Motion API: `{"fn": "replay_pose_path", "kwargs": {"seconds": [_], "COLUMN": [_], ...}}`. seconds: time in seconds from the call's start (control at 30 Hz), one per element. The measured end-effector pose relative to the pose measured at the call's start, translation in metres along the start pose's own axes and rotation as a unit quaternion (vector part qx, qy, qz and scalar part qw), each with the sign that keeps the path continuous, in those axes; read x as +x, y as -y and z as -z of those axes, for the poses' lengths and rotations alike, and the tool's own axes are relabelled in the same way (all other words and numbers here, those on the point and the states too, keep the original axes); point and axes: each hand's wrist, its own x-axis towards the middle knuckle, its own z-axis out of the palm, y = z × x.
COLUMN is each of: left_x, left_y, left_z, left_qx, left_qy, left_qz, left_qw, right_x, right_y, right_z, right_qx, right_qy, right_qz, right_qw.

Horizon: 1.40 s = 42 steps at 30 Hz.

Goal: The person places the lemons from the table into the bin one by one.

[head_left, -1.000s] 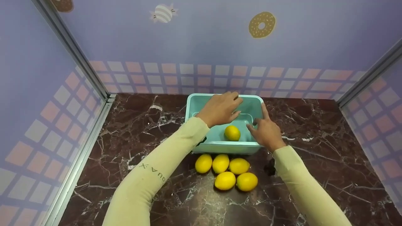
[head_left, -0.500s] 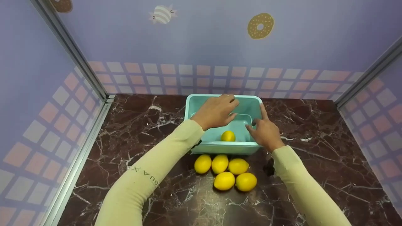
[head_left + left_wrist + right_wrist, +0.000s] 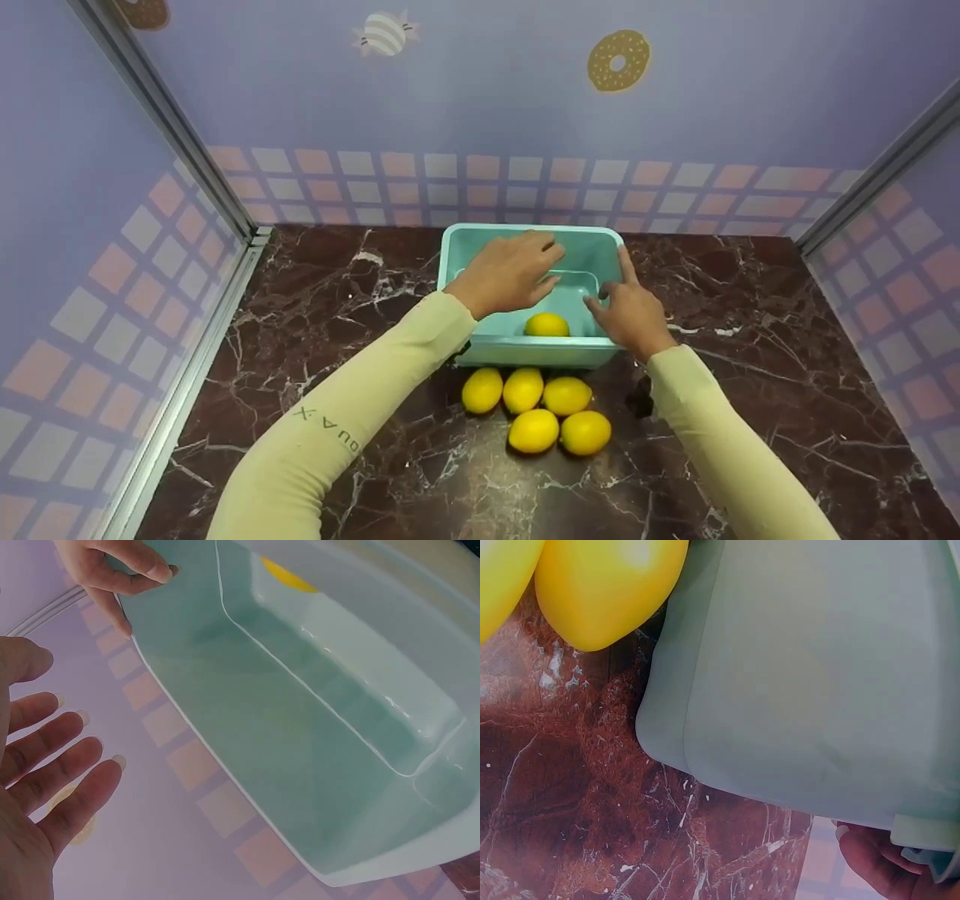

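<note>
A light teal plastic bin (image 3: 536, 352) stands near the back wall with one lemon (image 3: 547, 325) inside, against its front wall. My left hand (image 3: 504, 271) hovers over the bin's left half with nothing in it; in the left wrist view its fingers (image 3: 56, 757) are spread and relaxed. At the bin's right side, my right hand (image 3: 636, 311) holds the rim, thumb on the inner side and index finger along the edge. Part of that hand (image 3: 889, 862) shows below the rim in the right wrist view. Several lemons (image 3: 534, 431) lie in a cluster before the bin.
The tabletop (image 3: 360, 315) is dark red marble with white veins. A purple patterned wall (image 3: 480, 112) rises right behind the bin, and side panels with metal-framed edges (image 3: 202, 150) close off left and right.
My left hand has drawn slightly left and toward me above the bin. The lemon inside has rolled to the front wall. My right hand stays on the rim.
</note>
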Motion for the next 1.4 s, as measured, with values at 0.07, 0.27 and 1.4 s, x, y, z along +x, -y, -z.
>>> {"fn": "replay_pose_path", "kwargs": {"seconds": [0.07, 0.27, 1.4], "left_x": [-0.002, -0.006, -0.024], "left_y": [-0.001, -0.001, -0.006], "left_z": [0.000, -0.001, 0.005], "left_qx": [-0.004, -0.003, -0.017], "left_qy": [-0.001, 0.000, -0.020], "left_qz": [0.000, -0.005, -0.009], "left_qw": [1.0000, 1.0000, 0.9996], "right_x": [-0.001, -0.002, 0.001], "right_y": [0.000, 0.001, -0.002], "right_z": [-0.001, -0.002, 0.000], "right_qx": [0.000, -0.003, 0.001], "right_qy": [0.002, 0.000, -0.001], "right_qz": [0.000, 0.001, 0.009], "right_qw": [1.000, 1.000, 1.000]}}
